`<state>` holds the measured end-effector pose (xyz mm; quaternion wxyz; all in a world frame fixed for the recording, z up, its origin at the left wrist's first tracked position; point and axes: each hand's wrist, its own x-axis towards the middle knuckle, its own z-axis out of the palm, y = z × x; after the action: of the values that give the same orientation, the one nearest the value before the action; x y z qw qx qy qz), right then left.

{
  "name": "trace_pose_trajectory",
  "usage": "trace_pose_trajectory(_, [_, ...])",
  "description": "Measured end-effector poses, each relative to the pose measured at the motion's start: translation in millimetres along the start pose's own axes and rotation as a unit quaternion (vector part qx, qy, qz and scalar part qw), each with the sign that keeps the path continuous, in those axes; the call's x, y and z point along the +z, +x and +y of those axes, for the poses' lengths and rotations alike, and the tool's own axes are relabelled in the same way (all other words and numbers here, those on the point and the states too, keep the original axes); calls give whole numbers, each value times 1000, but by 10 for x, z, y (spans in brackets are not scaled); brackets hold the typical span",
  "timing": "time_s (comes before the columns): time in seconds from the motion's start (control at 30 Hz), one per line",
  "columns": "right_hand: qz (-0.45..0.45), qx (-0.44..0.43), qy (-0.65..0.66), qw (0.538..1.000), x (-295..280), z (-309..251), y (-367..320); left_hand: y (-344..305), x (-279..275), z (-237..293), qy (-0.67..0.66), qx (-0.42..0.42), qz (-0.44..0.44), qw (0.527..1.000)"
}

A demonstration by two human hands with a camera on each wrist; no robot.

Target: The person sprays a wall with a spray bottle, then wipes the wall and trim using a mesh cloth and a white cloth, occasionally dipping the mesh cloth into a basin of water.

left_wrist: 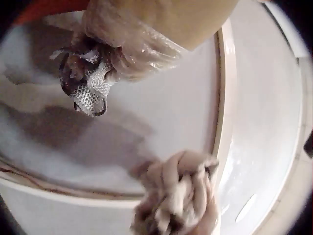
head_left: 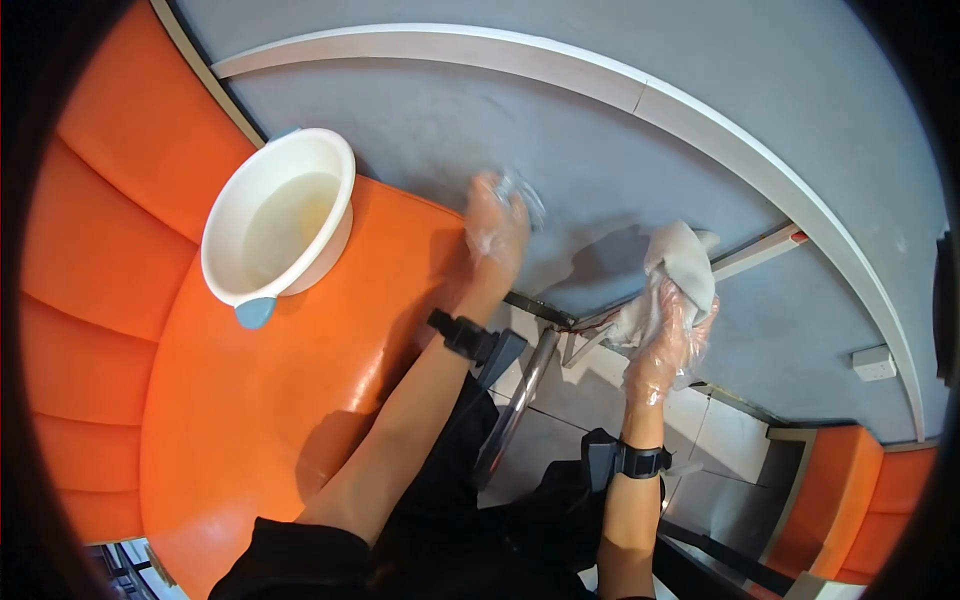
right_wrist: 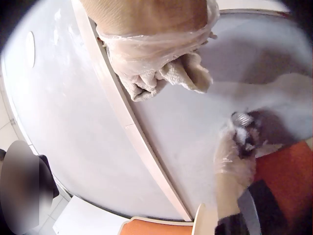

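Observation:
In the head view the left hand (head_left: 497,228), in a clear plastic glove, is at the grey wall (head_left: 400,125) above the orange seat's edge. Its fingers curl round a mesh scrubber (left_wrist: 93,93), plainest in the left wrist view. The gloved right hand (head_left: 675,345) grips a bunched pale cloth (head_left: 683,262), held at the right before the lower wall. In the right wrist view that cloth (right_wrist: 186,73) hangs in folds below the fingers. Both hands are apart from each other.
A white basin (head_left: 335,235) with cloudy liquid stands on the orange seat (head_left: 250,400) at the left. A pale curved strip (head_left: 480,47) crosses the wall. A metal leg (head_left: 515,405), a wall socket (head_left: 873,364) and another orange seat (head_left: 830,490) are lower right.

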<state>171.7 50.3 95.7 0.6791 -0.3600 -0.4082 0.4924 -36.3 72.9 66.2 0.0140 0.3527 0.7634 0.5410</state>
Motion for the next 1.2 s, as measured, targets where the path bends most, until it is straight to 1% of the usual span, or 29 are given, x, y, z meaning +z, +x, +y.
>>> trace_pose_trajectory(0.03, [-7, -1, 12, 1000, -3, 22, -1, -138, 16, -79, 7, -88, -126, 988])
trace_pose_trajectory(0.1, [-25, 9, -4, 1000, 22, -5, -1, -430, 139, -216, 0, 2, -158, 987])
trace_pose_trajectory(0.13, [-39, 26, -21, 999, 31, -25, -27, -519, 72, -35, -10, -10, -171, 985])
trace_pose_trajectory(0.17, [-19, 92, 23, 995, 94, -76, -49, -545, 58, 120, -13, -13, -172, 985])
trace_pose_trajectory(0.23, [-34, 172, 132, 976, 20, -32, -40, -558, 47, 357, -79, -73, -192, 975])
trace_pose_trajectory(0.27, [-46, 206, 185, 960, -18, 5, -23, -563, 30, 400, -75, -91, -222, 968])
trace_pose_trajectory(0.3, [-89, 243, 257, 931, -84, 40, -11, -554, 24, 397, -77, -90, -224, 967])
trace_pose_trajectory(0.33, [-130, 277, 325, 895, -125, 60, -2, -542, 6, 377, -84, -115, -245, 959])
trace_pose_trajectory(0.37, [-79, 292, 315, 899, -110, 124, 17, -529, -3, 358, -91, -139, -267, 949])
trace_pose_trajectory(0.4, [-102, 256, 255, 927, -120, 160, 3, -538, -9, 338, -94, -138, -274, 947])
trace_pose_trajectory(0.43, [-122, 221, 192, 948, -119, 173, -31, -572, -18, 312, -368, -182, -344, 844])
trace_pose_trajectory(0.47, [-65, 284, 156, 944, 28, 17, -52, -589, -73, 352, -608, -212, -381, 663])
trace_pose_trajectory(0.5, [-63, 271, 120, 953, 121, 7, -62, -601, -135, 399, -624, -199, -412, 634])
trace_pose_trajectory(0.53, [-62, 258, 84, 960, 185, 10, -63, -624, -175, 402, -597, -222, -421, 646])
trace_pose_trajectory(0.57, [-79, 180, -44, 979, 188, 71, -62, -637, -199, 394, -568, -245, -427, 659])
trace_pose_trajectory(0.6, [-89, 127, -217, 964, 157, 146, -41, -637, -174, 354, -601, -275, -418, 623])
trace_pose_trajectory(0.63, [-97, 71, -383, 916, 173, 152, -36, -639, -169, 326, -617, -285, -410, 608])
trace_pose_trajectory(0.67, [-54, -1, -481, 875, 219, 110, -91, -639, -166, 302, -632, -294, -402, 593])
trace_pose_trajectory(0.7, [-54, -1, -482, 874, 223, 121, -83, -635, -155, 279, -652, -291, -384, 586])
trace_pose_trajectory(0.77, [-85, -177, -440, 876, 230, 184, -22, -605, -173, 266, -667, -302, -358, 579])
trace_pose_trajectory(0.83, [-91, -46, -241, 965, 229, 225, 52, -571, -199, 276, -694, -308, -325, 563])
trace_pose_trajectory(0.87, [-89, 26, -123, 988, 247, 208, 66, -562, -244, 286, -688, -335, -316, 561])
trace_pose_trajectory(0.9, [-87, 91, 16, 992, 250, 166, 46, -548, -303, 295, -681, -362, -307, 558])
trace_pose_trajectory(1.0, [-126, 340, 66, 929, 212, 160, 50, -554, -281, 171, -663, -379, -311, 565])
trace_pose_trajectory(1.03, [-136, 337, 64, 930, 216, 193, 35, -554, -289, 189, -653, -387, -317, 569])
trace_pose_trajectory(1.07, [-144, 333, 61, 930, 210, 255, 20, -576, -304, 213, -638, -379, -300, 600])
trace_pose_trajectory(1.1, [-139, 304, 58, 941, 199, 337, 17, -575, -327, 228, -643, -386, -300, 590])
trace_pose_trajectory(1.17, [-126, 266, -44, 955, 178, 444, 10, -576, -328, 220, -644, -404, -286, 584])
trace_pose_trajectory(1.2, [-174, 226, -93, 954, 152, 485, 23, -588, -313, 193, -644, -405, -288, 582])
